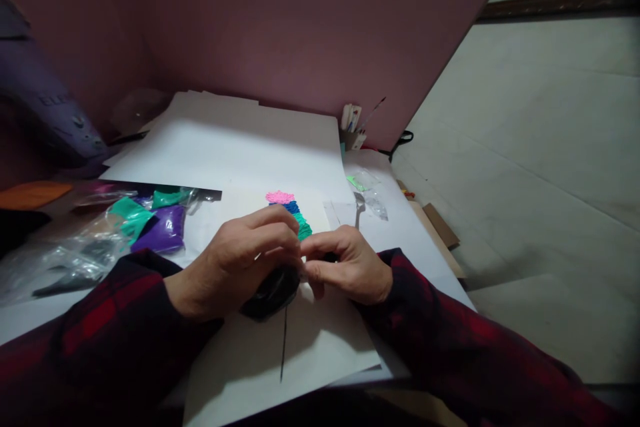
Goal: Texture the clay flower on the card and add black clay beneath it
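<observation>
A packet of black modelling clay (274,290) in clear plastic is gripped in my left hand (250,257), above a white sheet of paper (325,333). Thumb and fingers of my right hand (347,263) are pinched together at the packet's right end, on what looks like its plastic edge. A small dark bit shows between those fingers; I cannot tell if it is clay. Beyond my hands, textured pink clay (280,197), dark blue clay (285,207) and teal clay (303,227) are stuck on the sheet. A thin black line (283,347) runs down its near part.
Packets of purple clay (160,230) and teal clay (131,217) lie among clear bags at the left. Large white sheets (240,140) rest at the back. A plastic fork (359,207) and a clear wrapper (376,203) lie at the right, near the table's edge.
</observation>
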{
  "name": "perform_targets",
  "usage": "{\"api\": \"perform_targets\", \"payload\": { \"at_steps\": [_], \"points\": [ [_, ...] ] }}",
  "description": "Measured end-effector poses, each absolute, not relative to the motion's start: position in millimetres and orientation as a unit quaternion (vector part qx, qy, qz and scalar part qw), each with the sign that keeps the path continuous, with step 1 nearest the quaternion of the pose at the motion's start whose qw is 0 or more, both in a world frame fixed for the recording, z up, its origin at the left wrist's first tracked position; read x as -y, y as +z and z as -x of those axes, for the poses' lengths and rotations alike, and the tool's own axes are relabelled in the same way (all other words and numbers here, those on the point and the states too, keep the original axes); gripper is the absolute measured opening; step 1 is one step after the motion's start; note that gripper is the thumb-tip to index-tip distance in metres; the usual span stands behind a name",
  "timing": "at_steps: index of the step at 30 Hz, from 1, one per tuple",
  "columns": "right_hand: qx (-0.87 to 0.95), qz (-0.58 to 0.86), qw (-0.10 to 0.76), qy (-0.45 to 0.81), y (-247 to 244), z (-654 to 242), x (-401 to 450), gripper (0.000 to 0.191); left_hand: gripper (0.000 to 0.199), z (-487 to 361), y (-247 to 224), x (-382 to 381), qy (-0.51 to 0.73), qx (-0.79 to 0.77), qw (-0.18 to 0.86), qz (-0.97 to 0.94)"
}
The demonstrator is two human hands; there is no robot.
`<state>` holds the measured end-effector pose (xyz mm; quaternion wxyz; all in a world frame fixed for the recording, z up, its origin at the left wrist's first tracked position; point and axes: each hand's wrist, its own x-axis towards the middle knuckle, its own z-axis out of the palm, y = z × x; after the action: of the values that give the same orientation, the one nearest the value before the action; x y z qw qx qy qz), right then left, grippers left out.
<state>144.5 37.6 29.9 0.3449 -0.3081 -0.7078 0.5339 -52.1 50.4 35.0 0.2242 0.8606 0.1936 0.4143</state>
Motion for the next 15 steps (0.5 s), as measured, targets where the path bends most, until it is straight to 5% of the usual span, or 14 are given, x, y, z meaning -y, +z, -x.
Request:
{"api": "perform_targets", "payload": {
  "at_steps": [5, 10, 15],
  "points": [
    [0.642, 0.318, 0.344, 0.608, 30, -142, -33, 0.011, 0.016, 52, 37, -49, 0.418, -0.189, 0.231, -0.858],
    [0.63, 0.374, 0.426, 0.531, 32, -138, -33, 0.008, 0.004, 53, 44, -50, 0.4, -0.267, 0.34, -0.808],
    [0.656, 0.392, 0.496, 0.413, 30, -139, -38, 0.007, 0.03, 52, 50, -53, 0.3, -0.321, 0.482, -0.758]
  ]
}}
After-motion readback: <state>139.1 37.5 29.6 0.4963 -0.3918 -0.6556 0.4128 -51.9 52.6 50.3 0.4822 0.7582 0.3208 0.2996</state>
